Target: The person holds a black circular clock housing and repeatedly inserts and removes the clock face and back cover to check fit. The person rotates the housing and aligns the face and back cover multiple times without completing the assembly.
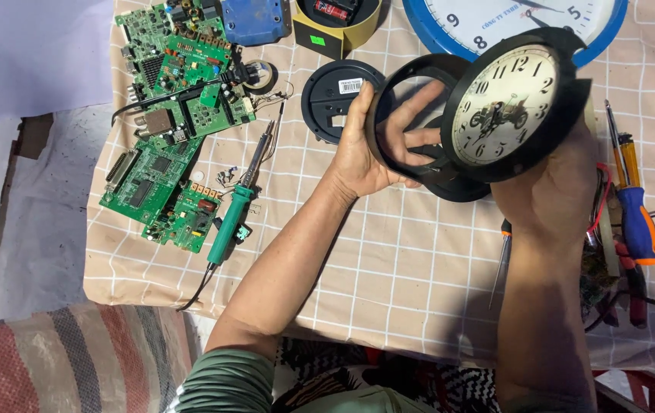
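Head view, one entry, places taken from the black clock [505, 107] that I hold up over the checked cloth [388, 252]. My right hand [553, 195] grips it from below and behind, fingers mostly hidden by the case, palm cupped under its lower rim; the cream dial with a small car picture tilts toward me. My left hand [369, 153] sits just left of it, fingers curled through a black ring bezel [407, 115] whose edge overlaps the clock's left side. Further left on the cloth lies a round black back cover [335, 95]; beyond that, a green-handled soldering iron [234, 210] and several green circuit boards [178, 115]. Above the clock, a blue-rimmed wall clock [450, 23] and a yellow-sided case [335, 27]. To the right, an orange-and-blue screwdriver [637, 218] among loose wires. Risk, as I judge it: the ring hangs on a few fingers only and could slip or knock the dial; the raised clock rests on one palm, so a tilt might drop it onto the tools.
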